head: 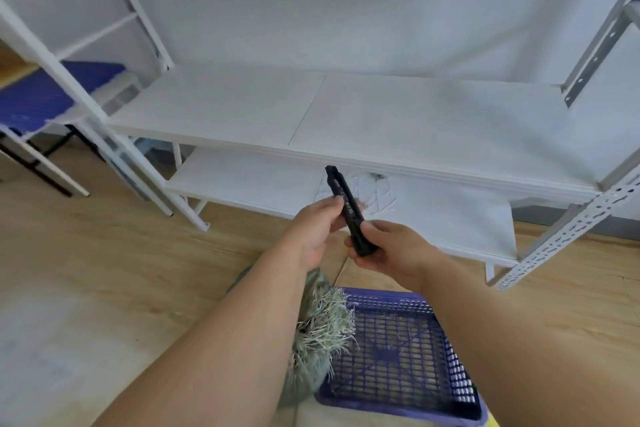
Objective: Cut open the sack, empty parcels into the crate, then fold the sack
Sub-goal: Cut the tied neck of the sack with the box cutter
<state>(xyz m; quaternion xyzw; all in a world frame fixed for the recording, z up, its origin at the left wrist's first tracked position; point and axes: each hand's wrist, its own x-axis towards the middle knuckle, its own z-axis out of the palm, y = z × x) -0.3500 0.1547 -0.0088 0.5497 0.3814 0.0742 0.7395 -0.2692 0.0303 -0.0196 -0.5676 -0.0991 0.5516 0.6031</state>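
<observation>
Black cutter (348, 215) held in both hands, L grip (317, 229) & R grip (389, 248), above purple crate (398, 350).

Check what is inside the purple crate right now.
No parcels show in the purple crate; its mesh floor is bare apart from a few loose fibres. The frayed sack overlaps its left rim, and the right forearm covers the right corner, so those parts stay unseen.

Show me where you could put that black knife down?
The white upper shelf board looks bare from post to post. The white lower shelf is bare at its left; something white lies further right. The wooden floor left of the frayed grey-green sack is free. It is crowded near the purple plastic crate.
</observation>
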